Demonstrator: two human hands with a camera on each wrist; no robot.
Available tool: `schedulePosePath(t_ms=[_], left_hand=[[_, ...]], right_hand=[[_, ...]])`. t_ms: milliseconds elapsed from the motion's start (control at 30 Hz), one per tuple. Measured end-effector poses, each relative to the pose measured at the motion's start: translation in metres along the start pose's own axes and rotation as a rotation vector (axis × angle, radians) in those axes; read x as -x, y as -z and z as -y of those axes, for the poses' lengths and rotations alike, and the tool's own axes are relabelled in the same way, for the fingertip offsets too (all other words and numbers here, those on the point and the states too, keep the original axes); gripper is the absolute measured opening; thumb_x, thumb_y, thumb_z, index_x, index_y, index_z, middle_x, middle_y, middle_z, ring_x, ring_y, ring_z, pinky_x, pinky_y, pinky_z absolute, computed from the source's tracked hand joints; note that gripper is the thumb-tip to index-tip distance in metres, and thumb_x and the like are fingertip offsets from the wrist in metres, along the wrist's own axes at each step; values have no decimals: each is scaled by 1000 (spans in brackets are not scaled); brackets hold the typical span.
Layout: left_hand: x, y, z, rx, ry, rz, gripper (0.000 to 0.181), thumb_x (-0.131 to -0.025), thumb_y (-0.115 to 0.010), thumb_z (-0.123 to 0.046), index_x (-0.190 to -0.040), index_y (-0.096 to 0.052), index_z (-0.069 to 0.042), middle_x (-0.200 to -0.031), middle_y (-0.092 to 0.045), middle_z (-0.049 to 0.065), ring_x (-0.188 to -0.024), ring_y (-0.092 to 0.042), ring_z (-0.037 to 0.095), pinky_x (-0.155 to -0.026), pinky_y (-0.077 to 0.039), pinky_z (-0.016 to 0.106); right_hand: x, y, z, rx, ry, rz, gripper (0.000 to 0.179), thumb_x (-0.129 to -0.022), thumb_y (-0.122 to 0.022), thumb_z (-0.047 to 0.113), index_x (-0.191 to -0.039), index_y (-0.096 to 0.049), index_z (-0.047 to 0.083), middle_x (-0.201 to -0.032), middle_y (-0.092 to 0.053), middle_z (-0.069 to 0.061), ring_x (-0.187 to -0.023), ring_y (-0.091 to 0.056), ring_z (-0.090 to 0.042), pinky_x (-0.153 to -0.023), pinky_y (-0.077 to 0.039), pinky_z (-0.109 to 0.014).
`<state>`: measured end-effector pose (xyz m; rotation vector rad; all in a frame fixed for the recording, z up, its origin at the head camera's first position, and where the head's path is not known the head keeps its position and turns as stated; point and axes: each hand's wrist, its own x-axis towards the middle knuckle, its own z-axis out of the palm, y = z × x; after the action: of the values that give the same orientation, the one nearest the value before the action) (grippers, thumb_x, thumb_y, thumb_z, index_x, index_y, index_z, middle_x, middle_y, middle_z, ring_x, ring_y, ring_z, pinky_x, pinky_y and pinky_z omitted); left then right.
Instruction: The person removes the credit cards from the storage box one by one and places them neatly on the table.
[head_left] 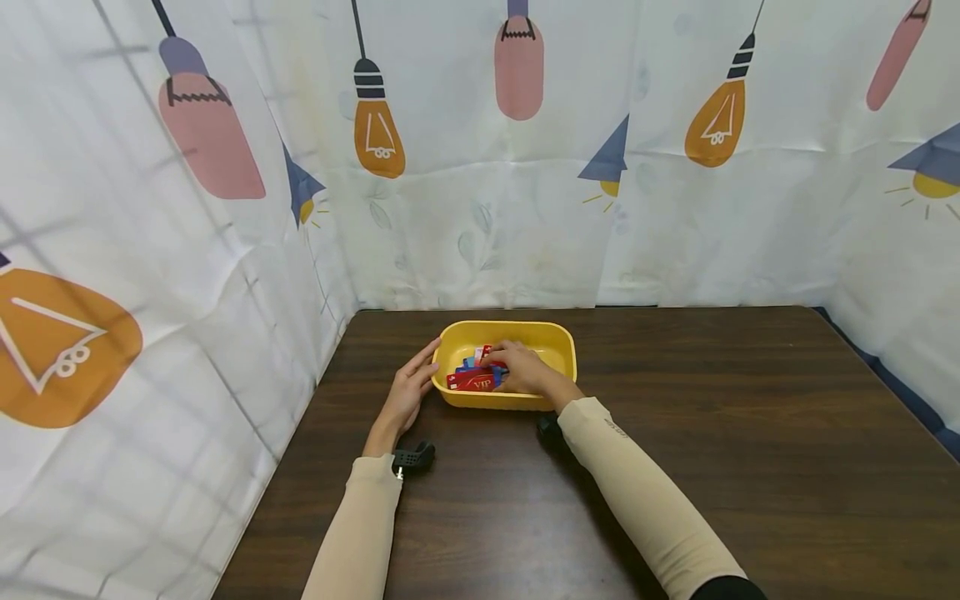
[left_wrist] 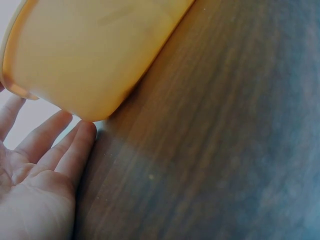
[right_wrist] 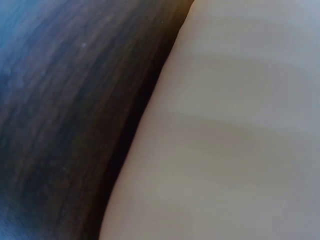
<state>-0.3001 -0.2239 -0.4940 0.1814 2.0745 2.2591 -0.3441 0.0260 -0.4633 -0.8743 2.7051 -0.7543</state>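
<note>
A yellow plastic tub point(head_left: 558, 392) stands on the table in the head view, with small red, blue and white packs inside. One red pack point(head_left: 471, 381) marked "VIP" lies near its front wall. My left hand point(head_left: 407, 392) is at the tub's left end, its fingers extended against the wall and rim. In the left wrist view, the fingertips point(left_wrist: 82, 130) meet the lower edge of the tub point(left_wrist: 95, 55). My right hand point(head_left: 521, 369) reaches into the tub, fingers bent down among the packs. Whether it grips one is hidden. The right wrist view shows only sleeve and tabletop.
The dark wooden table point(head_left: 712, 433) extends around the tub. White curtains point(head_left: 480, 233) printed with lamps hang behind and along the left and right sides. Black straps point(head_left: 414, 457) with cameras sit at the wrists, close above the tabletop.
</note>
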Motion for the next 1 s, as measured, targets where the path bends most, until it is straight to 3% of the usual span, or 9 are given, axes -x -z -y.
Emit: schedulePosePath(t_ms=[367, 700, 1000], left_hand=[[2, 0, -1, 1, -1, 5, 50, -109, -46, -15, -158, -42, -17, -167, -33, 4, -153, -34, 24, -120, -35, 43], [2, 1, -1, -12, -2, 10, 50, -109, -46, -17, -158, -41, -17, -168, -32, 3, -153, -34, 24, -117, -41, 35], [0, 0, 0, -5, 7, 5, 50, -108, -47, -17, -158, -42, -17, -168, -32, 4, -152, -35, 24, -121, -35, 44]], right_hand=[[1, 1, 0, -51, -9, -14, 45, -85, -83, 17, -128, -68, 18, -149, -52, -11, -138, -43, -34, -119, -36, -52], [1, 3, -1, -105, -32, -51, 50, -84, -84, 19, -131, -64, 17, -140, -57, -6, -130, -44, -28, -116, -41, -46], [3, 4, 0, -211, -69, -100, 55, -86, -82, 12, -137, -61, 15, -134, -62, -6, -120, -47, -25, -109, -45, -44]])
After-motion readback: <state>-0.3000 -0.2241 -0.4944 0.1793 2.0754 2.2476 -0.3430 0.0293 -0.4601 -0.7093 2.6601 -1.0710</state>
